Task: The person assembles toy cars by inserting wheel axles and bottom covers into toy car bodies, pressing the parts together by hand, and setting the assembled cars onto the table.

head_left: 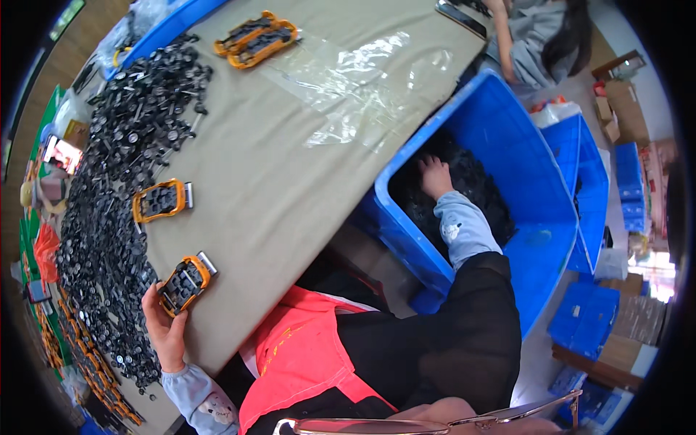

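Observation:
My left hand (165, 328) grips an orange toy car body (185, 284) with a black interior, at the table's near left. Thumb and fingers close on its lower end, and a shiny strip sticks out at the other end. My right hand (435, 176) reaches down into a deep blue bin (545, 239) on the right. Its fingers look spread over the black parts (471, 170) inside; the fingertips blend into the dark pile. Another orange car body (161, 201) lies on the table beyond my left hand.
Small black wheels and axles (109, 217) form a long heap along the table's left. Two orange car bodies (256, 38) lie at the far side, near a transparent plastic sheet (362, 87). A phone (461, 18) rests at the table edge. Another person (533, 43) sits far right.

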The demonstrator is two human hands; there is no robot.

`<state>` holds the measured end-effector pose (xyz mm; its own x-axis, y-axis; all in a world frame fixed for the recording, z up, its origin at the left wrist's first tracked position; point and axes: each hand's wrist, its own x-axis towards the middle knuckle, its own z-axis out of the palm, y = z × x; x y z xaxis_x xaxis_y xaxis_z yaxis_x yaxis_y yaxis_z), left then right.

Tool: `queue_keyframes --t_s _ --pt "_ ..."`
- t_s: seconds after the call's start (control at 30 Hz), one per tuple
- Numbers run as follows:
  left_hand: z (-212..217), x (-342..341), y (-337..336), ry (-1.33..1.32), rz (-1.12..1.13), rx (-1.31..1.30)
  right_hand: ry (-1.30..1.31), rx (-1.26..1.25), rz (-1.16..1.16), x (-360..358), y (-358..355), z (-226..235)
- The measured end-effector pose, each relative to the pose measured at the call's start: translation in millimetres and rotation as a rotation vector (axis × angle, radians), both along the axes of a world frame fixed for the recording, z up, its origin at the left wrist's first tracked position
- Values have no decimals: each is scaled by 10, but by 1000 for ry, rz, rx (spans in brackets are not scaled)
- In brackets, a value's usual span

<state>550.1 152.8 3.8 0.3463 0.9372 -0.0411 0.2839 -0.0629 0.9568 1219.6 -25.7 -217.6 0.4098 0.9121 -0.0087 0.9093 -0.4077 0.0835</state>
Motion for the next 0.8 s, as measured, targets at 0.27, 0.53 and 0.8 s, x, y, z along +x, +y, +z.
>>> queue_keyframes --t_s 0.27,0.53,0.8 --pt "139 174 -26 375 -32 145 -101 -214 -39 342 -38 -432" --pt "-5 50 -85 266 26 134 207 580 -106 270 -323 113" --pt "-108 -53 -46 143 10 114 1456 1075 -660 15 -733 1436"
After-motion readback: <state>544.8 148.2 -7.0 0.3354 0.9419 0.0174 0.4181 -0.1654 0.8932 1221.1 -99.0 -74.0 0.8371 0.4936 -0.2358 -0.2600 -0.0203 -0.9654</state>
